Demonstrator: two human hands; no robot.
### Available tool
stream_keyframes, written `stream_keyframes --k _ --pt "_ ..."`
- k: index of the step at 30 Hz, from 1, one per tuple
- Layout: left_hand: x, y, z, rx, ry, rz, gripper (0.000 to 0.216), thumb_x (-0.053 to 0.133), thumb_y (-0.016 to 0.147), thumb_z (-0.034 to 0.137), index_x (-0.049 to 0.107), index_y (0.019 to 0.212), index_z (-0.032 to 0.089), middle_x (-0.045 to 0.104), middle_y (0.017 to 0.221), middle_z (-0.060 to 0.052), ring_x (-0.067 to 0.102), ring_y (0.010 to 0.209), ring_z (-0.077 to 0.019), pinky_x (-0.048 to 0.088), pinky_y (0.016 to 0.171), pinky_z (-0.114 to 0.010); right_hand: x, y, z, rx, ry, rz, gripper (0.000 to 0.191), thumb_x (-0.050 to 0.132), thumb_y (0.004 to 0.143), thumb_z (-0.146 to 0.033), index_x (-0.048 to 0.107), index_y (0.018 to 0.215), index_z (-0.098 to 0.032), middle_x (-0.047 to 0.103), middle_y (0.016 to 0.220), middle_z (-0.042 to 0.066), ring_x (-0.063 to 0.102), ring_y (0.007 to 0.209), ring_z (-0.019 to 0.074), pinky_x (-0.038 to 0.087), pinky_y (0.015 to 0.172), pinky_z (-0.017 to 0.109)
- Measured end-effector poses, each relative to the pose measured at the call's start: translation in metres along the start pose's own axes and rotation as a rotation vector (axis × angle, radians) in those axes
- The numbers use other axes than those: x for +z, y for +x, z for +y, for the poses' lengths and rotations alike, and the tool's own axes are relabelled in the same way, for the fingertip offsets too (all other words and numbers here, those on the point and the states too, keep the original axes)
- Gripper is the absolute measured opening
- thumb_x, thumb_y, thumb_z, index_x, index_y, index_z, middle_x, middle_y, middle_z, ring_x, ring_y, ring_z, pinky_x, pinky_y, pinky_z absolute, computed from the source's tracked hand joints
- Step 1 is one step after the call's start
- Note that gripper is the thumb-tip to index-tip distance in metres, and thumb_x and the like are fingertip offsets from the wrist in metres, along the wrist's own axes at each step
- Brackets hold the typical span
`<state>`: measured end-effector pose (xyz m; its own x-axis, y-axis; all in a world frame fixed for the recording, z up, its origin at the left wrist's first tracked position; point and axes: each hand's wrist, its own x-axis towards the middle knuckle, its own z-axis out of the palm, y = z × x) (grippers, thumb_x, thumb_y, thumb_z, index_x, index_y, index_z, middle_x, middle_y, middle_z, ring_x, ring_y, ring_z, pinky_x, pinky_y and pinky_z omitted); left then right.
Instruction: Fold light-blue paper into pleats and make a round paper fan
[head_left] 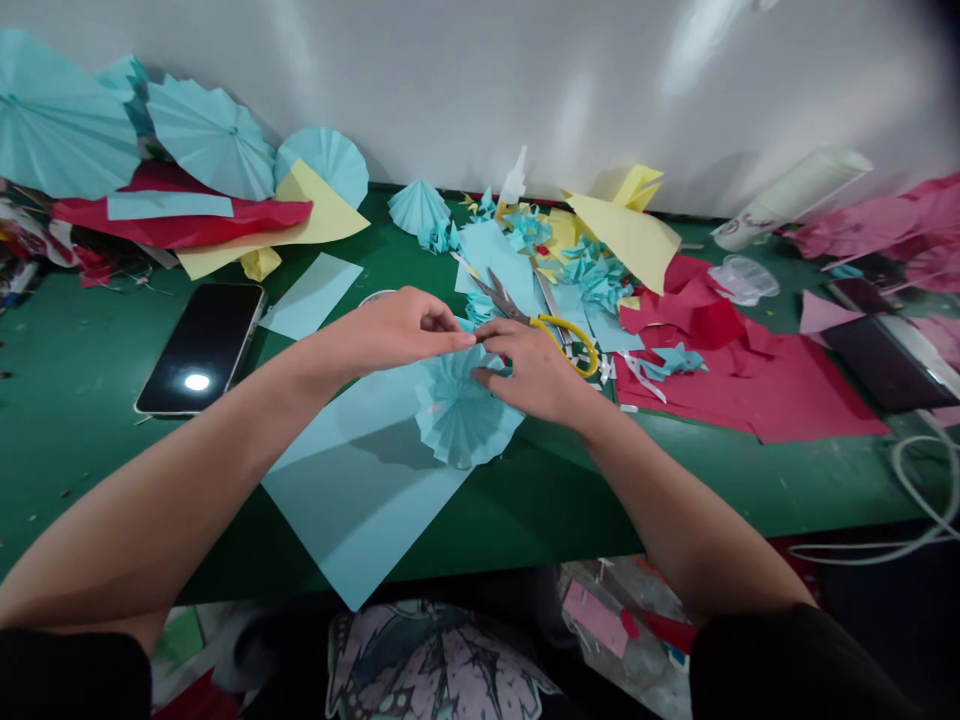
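My left hand (397, 328) and my right hand (534, 372) meet over a pleated light-blue paper fan (463, 412). Both hands pinch its upper edge, fingertips almost touching. The fan hangs just above a flat light-blue paper sheet (352, 490) that lies on the green table (82, 380). Yellow-handled scissors (541, 318) lie just behind my right hand, blades pointing away to the left.
A black phone (202, 346) lies left of my hands. Finished blue paper umbrellas (210, 135), red and yellow sheets (225, 225) pile at the back left. Red paper (750, 385), blue scraps (592, 275) and a yellow sheet (626, 235) lie right. A white cable (919, 500) loops at the right edge.
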<state>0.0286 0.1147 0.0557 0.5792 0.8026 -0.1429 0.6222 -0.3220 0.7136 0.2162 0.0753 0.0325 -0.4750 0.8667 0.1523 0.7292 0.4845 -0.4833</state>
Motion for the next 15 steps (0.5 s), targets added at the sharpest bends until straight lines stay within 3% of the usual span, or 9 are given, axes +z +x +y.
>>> stream_keyframes --k 4,8,11,15 --pt "0.0 0.0 0.002 -0.02 0.01 -0.057 0.033 0.057 0.07 0.047 0.065 0.088 0.021 0.068 0.085 -0.004 0.063 0.073 -0.0165 0.043 0.055 -0.022 0.0 0.0 0.0 0.002 0.026 0.017 0.008 0.057 0.07 -0.015 0.059 0.062 -0.015 0.063 0.098 0.01 0.06 0.089 0.021 0.045 0.077 0.035" --pt "-0.002 -0.001 0.004 -0.031 0.03 -0.038 0.033 0.059 0.069 0.046 0.065 0.088 0.019 0.069 0.086 -0.004 0.063 0.076 -0.0174 0.045 0.058 -0.022 -0.001 0.0 -0.001 0.008 0.019 0.033 0.009 0.057 0.069 -0.014 0.058 0.06 -0.015 0.064 0.098 0.011 0.06 0.088 0.0213 0.046 0.077 0.037" --pt "-0.009 -0.004 0.007 -0.03 0.07 0.015 0.033 0.053 0.074 0.047 0.065 0.087 0.019 0.069 0.082 -0.004 0.063 0.072 -0.0166 0.043 0.057 -0.022 -0.002 0.0 -0.002 0.018 0.017 0.036 0.01 0.059 0.068 -0.016 0.058 0.058 -0.016 0.065 0.096 0.01 0.061 0.086 0.0211 0.046 0.077 0.036" --pt "-0.028 -0.008 0.01 -0.135 0.287 0.18 0.032 0.049 0.076 0.043 0.065 0.086 0.017 0.067 0.083 -0.004 0.061 0.074 -0.0175 0.043 0.064 -0.025 -0.004 -0.001 -0.001 0.014 0.033 0.067 0.015 0.063 0.07 -0.026 0.06 0.059 -0.015 0.066 0.094 0.01 0.062 0.084 0.0203 0.046 0.078 0.035"
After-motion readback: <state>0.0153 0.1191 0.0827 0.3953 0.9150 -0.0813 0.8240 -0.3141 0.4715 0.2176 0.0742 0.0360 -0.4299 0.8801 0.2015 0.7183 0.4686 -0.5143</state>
